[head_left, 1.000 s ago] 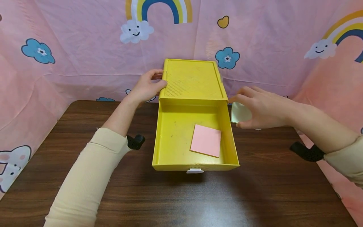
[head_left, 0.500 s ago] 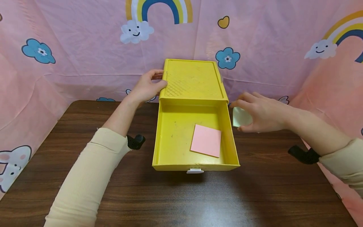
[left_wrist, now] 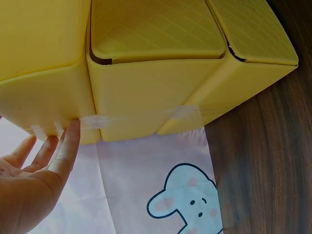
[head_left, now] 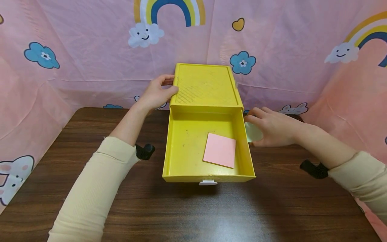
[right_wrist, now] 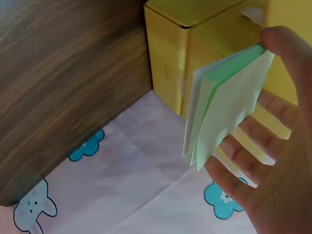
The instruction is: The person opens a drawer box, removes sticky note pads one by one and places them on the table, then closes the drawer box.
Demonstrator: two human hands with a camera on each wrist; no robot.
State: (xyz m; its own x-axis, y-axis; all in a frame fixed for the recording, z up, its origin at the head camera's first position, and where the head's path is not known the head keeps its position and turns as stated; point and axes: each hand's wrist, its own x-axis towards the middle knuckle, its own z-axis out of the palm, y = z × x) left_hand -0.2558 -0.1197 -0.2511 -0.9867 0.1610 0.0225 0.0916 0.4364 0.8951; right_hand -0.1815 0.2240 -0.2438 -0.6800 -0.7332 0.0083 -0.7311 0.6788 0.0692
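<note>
A yellow drawer unit [head_left: 208,85] stands at the back of the table, its top drawer [head_left: 184,144] pulled out. Inside the drawer, toward the right, lies a square pink sticky-note pad [head_left: 219,150]. My left hand [head_left: 155,94] rests at the unit's upper left edge, thumb on top; in the left wrist view its extended fingers [left_wrist: 68,146] touch the yellow side. My right hand [head_left: 273,127] is just right of the drawer, holding a pale green sticky-note pad [right_wrist: 234,100] between thumb and fingers. From the head, the hand partly covers this pad.
More yellow drawer sections [left_wrist: 156,92] sit beneath the top one, joined by clear tape [left_wrist: 187,112]. A white handle [head_left: 208,183] projects from the drawer's front. The dark wooden tabletop [head_left: 136,205] reaches back to a pink printed curtain [head_left: 99,37].
My right hand has moved down and slightly left in the head view. Its fingers have closed on the green pad. The left hand, drawer and pink pad stay in place.
</note>
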